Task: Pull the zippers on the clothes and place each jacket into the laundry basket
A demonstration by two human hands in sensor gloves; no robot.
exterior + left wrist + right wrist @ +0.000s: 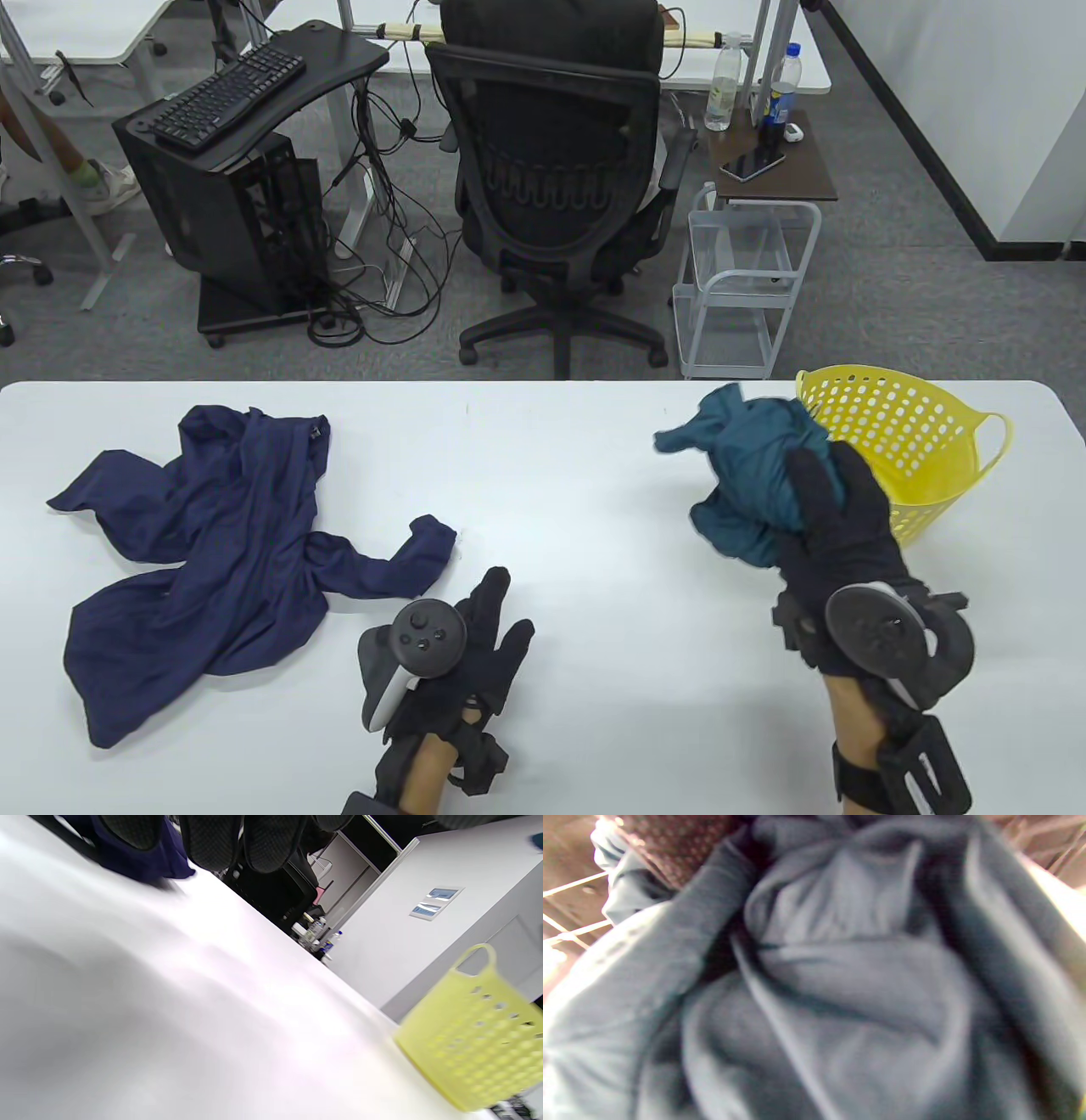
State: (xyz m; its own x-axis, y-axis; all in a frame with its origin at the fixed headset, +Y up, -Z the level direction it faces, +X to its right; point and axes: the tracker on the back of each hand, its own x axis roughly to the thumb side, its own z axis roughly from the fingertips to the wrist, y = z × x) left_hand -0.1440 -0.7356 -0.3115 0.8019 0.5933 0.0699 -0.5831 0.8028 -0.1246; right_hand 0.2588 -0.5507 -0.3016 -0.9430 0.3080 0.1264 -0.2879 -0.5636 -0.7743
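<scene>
Right now I am gripping a bunched-up teal jacket [755, 475] in my right hand [840, 543], fingers curled around the bundle and holding it up off the white table [577, 509]. It is hanging just beside the yellow laundry basket [916, 441], which is sitting at the table's far right edge, and one loose end of the cloth is sticking out to the left. From my right wrist the teal fabric is filling nearly the whole view in blurred folds, so I cannot make out its zipper.

My left hand [475, 637] is lying relaxed near the front edge of the table, fingers stretched forward and holding nothing. Its fingertips [212, 840] are pointing toward a dark blue jacket [221, 552], which is lying spread and rumpled on the left half of the table, one sleeve reaching close to that hand without touching it. From the left wrist the basket is showing off to the right, blurred.
</scene>
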